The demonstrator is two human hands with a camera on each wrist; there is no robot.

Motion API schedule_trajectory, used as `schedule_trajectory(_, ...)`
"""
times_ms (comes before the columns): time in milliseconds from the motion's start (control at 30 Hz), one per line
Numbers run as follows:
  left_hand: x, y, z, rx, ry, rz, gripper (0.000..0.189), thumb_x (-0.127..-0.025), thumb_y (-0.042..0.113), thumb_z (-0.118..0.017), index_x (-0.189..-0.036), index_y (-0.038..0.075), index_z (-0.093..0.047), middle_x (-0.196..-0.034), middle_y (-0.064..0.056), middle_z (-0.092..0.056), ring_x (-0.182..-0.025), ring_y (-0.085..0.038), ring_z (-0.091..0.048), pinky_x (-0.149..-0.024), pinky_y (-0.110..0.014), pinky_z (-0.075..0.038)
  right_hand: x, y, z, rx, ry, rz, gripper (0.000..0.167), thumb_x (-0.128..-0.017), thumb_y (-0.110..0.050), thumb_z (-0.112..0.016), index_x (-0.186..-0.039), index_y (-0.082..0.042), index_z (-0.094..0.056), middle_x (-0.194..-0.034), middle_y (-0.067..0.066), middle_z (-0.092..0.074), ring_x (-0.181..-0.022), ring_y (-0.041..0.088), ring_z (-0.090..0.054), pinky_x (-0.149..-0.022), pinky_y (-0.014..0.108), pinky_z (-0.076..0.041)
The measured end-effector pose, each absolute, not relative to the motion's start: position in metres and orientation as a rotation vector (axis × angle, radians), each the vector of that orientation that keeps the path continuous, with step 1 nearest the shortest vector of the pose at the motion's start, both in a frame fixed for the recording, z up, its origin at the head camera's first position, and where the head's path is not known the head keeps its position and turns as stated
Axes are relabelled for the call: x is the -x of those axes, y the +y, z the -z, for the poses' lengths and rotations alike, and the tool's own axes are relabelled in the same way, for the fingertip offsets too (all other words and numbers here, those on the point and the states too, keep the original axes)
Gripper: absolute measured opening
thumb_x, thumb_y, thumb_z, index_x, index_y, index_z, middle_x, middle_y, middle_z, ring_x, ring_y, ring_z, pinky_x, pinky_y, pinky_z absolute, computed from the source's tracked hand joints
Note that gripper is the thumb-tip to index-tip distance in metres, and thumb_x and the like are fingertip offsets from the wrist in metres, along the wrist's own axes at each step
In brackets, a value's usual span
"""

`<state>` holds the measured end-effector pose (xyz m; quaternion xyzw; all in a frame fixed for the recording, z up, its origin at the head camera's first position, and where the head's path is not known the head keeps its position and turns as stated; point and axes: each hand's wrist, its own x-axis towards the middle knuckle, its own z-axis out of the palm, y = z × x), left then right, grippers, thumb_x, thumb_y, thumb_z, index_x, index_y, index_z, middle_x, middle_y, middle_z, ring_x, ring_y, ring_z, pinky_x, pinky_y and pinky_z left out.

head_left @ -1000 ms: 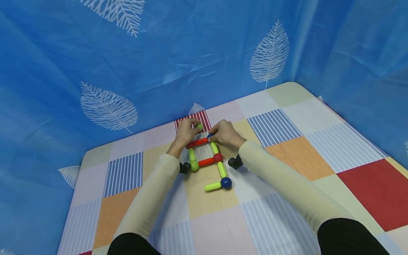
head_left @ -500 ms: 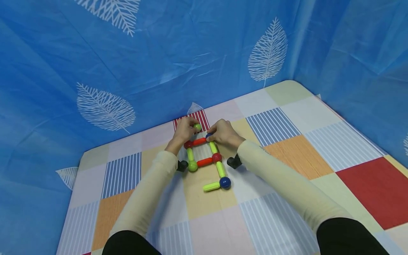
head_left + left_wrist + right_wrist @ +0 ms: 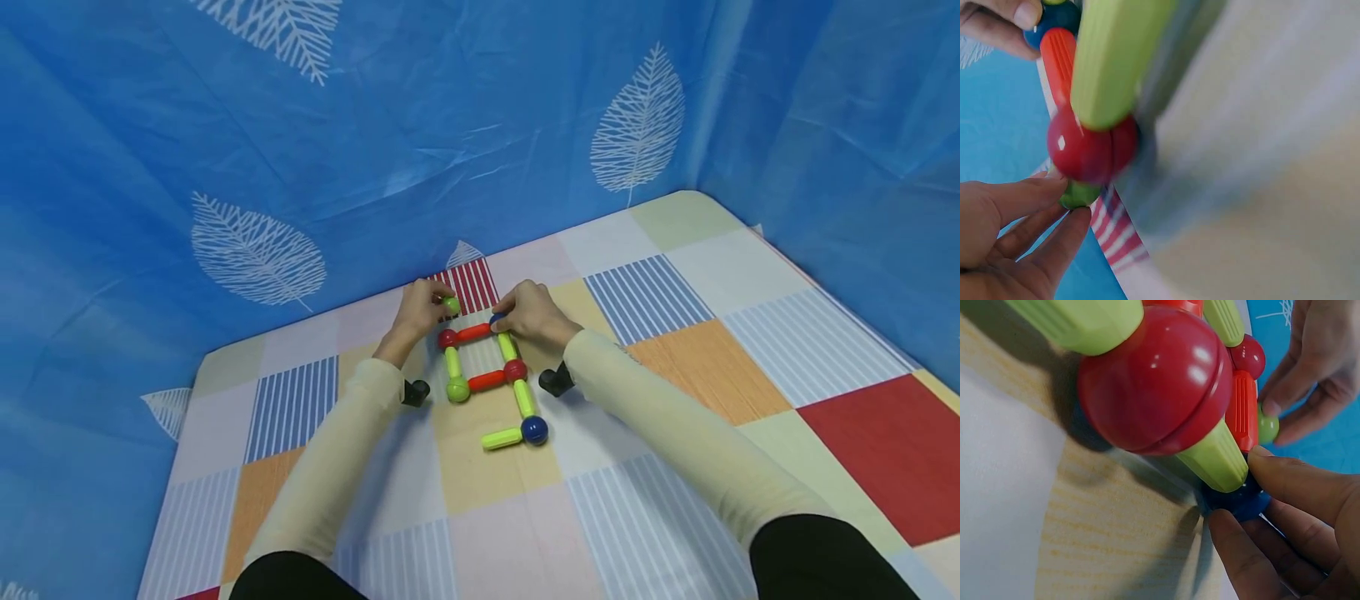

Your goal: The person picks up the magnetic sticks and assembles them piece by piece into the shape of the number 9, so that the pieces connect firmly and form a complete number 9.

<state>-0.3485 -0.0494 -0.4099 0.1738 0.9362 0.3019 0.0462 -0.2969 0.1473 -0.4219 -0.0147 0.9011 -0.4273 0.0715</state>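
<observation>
A figure of magnetic rods and balls lies on the patchwork cloth. My left hand (image 3: pixel 417 315) pinches a green ball (image 3: pixel 451 306) just beyond the square's far-left red ball (image 3: pixel 447 338). At the far-right corner my right hand (image 3: pixel 534 315) pinches a blue ball (image 3: pixel 1238 501) between thumb and fingers. A red rod (image 3: pixel 473 332) runs between these corners. Below the blue ball, a yellow-green rod (image 3: pixel 507 346) leads to another red ball (image 3: pixel 515 370). A second red rod (image 3: pixel 487 380) joins that to a near-left green ball (image 3: pixel 457 389), with another yellow-green rod (image 3: pixel 452 362) closing the left side.
From the near-right red ball a yellow-green rod (image 3: pixel 524 398) extends toward me to a blue ball (image 3: pixel 534 430), where another yellow-green rod (image 3: pixel 502 438) points left. A blue curtain (image 3: pixel 420 150) with white leaves hangs behind the cloth-covered table (image 3: pixel 517 533) and along its right side.
My left hand has moved left and slightly nearer with the green ball, toward the far-left red ball. My right hand stays on the blue ball.
</observation>
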Motion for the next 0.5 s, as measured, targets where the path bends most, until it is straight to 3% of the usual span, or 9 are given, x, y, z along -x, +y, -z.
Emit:
schedule_trajectory(233,0.337,-0.085,0.409,-0.496,2.857,-0.968,0.022,-0.090,-0.010,-0.061,-0.111,-0.009,-0.069,-0.113,-0.023,-0.067,-0.106,-0.036,-0.063,-0.085,-0.042,-0.054,0.296,0.147,0.420,0.063,2.692,1.275,0.026,-0.085,-0.011,-0.078,-0.109,-0.003,-0.075,-0.111,0.011,-0.071,-0.107,0.024,-0.055,-0.090,0.035,-0.049)
schedule_trajectory(500,0.309,-0.125,0.411,-0.535,2.845,-1.026,0.022,-0.089,-0.007,-0.064,-0.110,-0.011,-0.068,-0.112,-0.025,-0.068,-0.104,-0.040,-0.065,-0.087,-0.046,-0.053,0.296,0.143,0.419,0.061,2.712,1.220,0.026,-0.086,-0.014,-0.077,-0.110,-0.004,-0.075,-0.113,0.012,-0.071,-0.115,0.028,-0.053,-0.104,0.043,-0.040)
